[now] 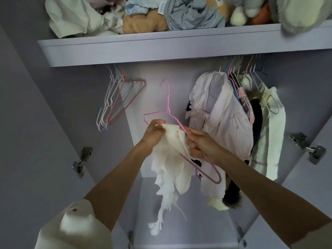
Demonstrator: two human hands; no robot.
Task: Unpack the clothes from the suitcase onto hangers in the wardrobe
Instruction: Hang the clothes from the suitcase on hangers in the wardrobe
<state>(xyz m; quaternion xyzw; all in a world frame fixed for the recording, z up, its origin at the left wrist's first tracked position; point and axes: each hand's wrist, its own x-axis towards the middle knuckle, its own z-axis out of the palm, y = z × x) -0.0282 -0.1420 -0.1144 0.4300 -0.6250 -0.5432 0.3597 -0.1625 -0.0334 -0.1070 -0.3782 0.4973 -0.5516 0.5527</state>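
Fingers of the left hand pinch the top of a white top. The right hand grips a pink hanger by its arm, in front of the open wardrobe.

The top is only partly on the hanger, I think. If a hand lets go, it could slide off and drop. The hook could also catch the pink shirt hanging just beside it.

The suitcase is not in view. The rail is hidden under the shelf.

The white care tag carries print too small to read.
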